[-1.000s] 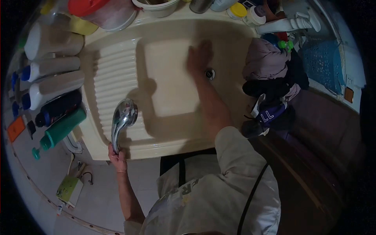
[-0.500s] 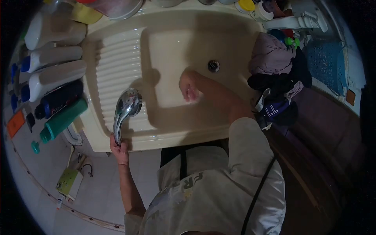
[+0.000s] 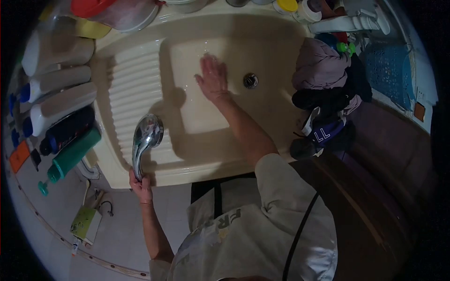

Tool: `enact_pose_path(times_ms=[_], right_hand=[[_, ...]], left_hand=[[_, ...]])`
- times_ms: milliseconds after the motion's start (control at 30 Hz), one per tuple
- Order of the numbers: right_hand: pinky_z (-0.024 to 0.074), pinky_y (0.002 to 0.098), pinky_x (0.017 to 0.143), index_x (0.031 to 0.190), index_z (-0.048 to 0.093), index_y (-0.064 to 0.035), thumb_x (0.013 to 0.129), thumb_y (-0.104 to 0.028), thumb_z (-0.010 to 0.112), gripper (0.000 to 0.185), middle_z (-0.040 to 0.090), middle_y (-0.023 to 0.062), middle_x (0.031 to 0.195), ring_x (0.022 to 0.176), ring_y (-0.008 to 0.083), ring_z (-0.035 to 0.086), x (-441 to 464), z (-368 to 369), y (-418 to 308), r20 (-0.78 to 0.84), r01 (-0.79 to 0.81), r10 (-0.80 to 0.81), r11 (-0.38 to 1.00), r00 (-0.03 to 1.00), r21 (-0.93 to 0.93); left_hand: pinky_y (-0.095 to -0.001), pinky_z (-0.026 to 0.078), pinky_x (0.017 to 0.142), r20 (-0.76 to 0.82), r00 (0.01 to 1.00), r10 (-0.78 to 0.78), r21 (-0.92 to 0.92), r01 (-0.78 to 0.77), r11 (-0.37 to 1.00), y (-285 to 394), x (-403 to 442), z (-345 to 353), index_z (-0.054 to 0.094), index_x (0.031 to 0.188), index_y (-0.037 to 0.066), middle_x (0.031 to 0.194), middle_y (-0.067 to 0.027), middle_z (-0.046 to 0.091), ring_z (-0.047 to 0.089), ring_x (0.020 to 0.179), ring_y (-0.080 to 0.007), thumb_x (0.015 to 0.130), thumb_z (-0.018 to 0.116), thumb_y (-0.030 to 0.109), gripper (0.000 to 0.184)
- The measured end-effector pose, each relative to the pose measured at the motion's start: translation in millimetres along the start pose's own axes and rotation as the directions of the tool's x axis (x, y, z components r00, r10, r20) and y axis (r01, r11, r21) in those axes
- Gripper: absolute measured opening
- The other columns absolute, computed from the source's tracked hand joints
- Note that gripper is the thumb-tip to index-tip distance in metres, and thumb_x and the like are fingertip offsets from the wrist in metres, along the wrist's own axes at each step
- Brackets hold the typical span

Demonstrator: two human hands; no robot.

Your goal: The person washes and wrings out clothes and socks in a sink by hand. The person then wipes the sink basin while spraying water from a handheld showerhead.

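My left hand (image 3: 140, 188) is wrapped around the handle of a chrome shower head (image 3: 148, 133), over the front left of a cream laundry sink (image 3: 197, 171). The head hangs above the sink's ribbed washboard (image 3: 136, 84), and I cannot make out water coming from it. My right hand (image 3: 213, 77) lies flat over the basin floor, fingers stretched and somewhat spread, slightly blurred. It appears to touch the wet surface. To its right is the round drain (image 3: 250, 80).
Several bottles, among them a green bottle (image 3: 74, 154), line the left side. A heap of clothes (image 3: 321, 65) rests at the sink's right edge, near a blue basket (image 3: 389, 72). Tubs, including a red-lidded container (image 3: 126, 14), stand along the back rim.
My right hand has moved away from me across the basin, its curled fingers now stretched out. The left hand keeps its grip on the shower head. The view has shifted slightly.
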State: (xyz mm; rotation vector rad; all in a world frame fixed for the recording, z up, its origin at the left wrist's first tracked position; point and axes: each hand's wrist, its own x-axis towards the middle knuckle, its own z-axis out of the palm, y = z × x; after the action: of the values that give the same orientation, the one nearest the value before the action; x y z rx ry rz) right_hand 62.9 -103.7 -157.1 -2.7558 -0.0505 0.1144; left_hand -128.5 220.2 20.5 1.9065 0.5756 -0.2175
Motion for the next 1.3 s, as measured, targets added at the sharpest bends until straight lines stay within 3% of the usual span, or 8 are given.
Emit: enact_pose_path(times_ms=[167,400,567,800,1100,1167,1267,1300], right_hand=[[0.0197,0.0521,0.109,0.138,0.031,0.0019,0.088,-0.033,0.054,0.066,0.026,0.0245,0.145,0.136,0.0395,0.022,16,6,27,-0.337,-0.401,0.371,0.916,0.865,-0.020],[0.0127,0.0493,0.112,0.140,0.029,0.0015,0.091,-0.039,0.046,0.065,0.021,0.0212,0.149,0.140,0.0321,0.017,24,34,-36,0.006,0.119,-0.119,0.993,0.993,0.006],[0.0190,0.0512,0.110,0.139,0.029,0.0048,0.090,-0.039,0.051,0.069,0.023,0.0255,0.146,0.138,0.0360,0.020,40,12,47,-0.329,-0.458,0.460,0.884,0.825,0.089],[0.0197,0.0557,0.108,0.137,0.029,0.0085,0.088,-0.039,0.053,0.072,0.026,0.0289,0.143,0.135,0.0405,0.023,41,19,26,-0.334,-0.190,0.210,0.977,0.919,0.092],[0.0218,0.0499,0.108,0.132,0.036,0.0076,0.087,-0.029,0.057,0.062,0.034,0.0277,0.139,0.133,0.0387,0.027,42,2,118,-0.503,-0.610,0.520,0.792,0.690,-0.018],[0.0249,0.0473,0.108,0.129,0.041,0.0044,0.087,-0.021,0.057,0.052,0.039,0.0260,0.137,0.131,0.0377,0.033,30,-16,82,-0.467,-0.167,0.190,0.982,0.864,0.091],[0.0306,0.0421,0.106,0.129,0.045,-0.0021,0.088,-0.017,0.056,0.045,0.043,0.0165,0.135,0.127,0.0310,0.039,-6,-6,-8,0.096,-0.077,0.002,0.613,0.995,0.786],[0.0310,0.0407,0.107,0.131,0.045,-0.0064,0.087,-0.024,0.058,0.048,0.044,0.0126,0.136,0.127,0.0268,0.041,-23,10,-23,-0.131,0.290,-0.262,0.783,0.956,0.550]], left_hand=[[-0.0205,0.027,0.054,0.014,0.998,0.063,-0.001,-0.063,0.998,-5,2,-1,0.042,0.081,0.009,0.070,0.0046,0.034,0.030,0.063,-0.0064,0.071,0.054,0.008,0.015],[-0.0206,0.026,0.055,0.030,0.999,0.043,-0.027,-0.042,0.999,-9,3,-4,0.043,0.082,0.008,0.071,0.0044,0.034,0.030,0.064,-0.0067,0.071,0.054,0.008,0.015],[-0.0207,0.027,0.055,0.010,0.999,0.039,-0.011,-0.039,0.999,-4,1,-1,0.042,0.081,0.009,0.071,0.0042,0.034,0.030,0.064,-0.0066,0.071,0.054,0.007,0.016],[-0.0206,0.028,0.054,0.000,1.000,0.006,-0.058,-0.006,0.998,-7,2,-3,0.041,0.079,0.009,0.071,0.0041,0.033,0.030,0.064,-0.0066,0.071,0.054,0.007,0.015],[-0.0211,0.027,0.054,0.017,0.999,0.031,-0.038,-0.031,0.999,-11,2,-3,0.041,0.078,0.009,0.070,0.0041,0.032,0.029,0.064,-0.0064,0.071,0.053,0.009,0.014],[-0.0207,0.027,0.054,0.035,0.997,0.062,0.010,-0.062,0.998,-18,4,-6,0.041,0.078,0.009,0.071,0.0042,0.032,0.029,0.065,-0.0064,0.071,0.053,0.009,0.014],[-0.0207,0.027,0.055,0.038,0.999,0.029,-0.022,-0.028,0.999,-10,3,-3,0.040,0.078,0.009,0.072,0.0041,0.032,0.029,0.065,-0.0069,0.071,0.054,0.010,0.015],[-0.0207,0.027,0.055,0.040,0.999,0.028,-0.017,-0.027,0.999,-9,2,-3,0.040,0.078,0.009,0.072,0.0041,0.032,0.029,0.065,-0.0069,0.071,0.054,0.010,0.015]])
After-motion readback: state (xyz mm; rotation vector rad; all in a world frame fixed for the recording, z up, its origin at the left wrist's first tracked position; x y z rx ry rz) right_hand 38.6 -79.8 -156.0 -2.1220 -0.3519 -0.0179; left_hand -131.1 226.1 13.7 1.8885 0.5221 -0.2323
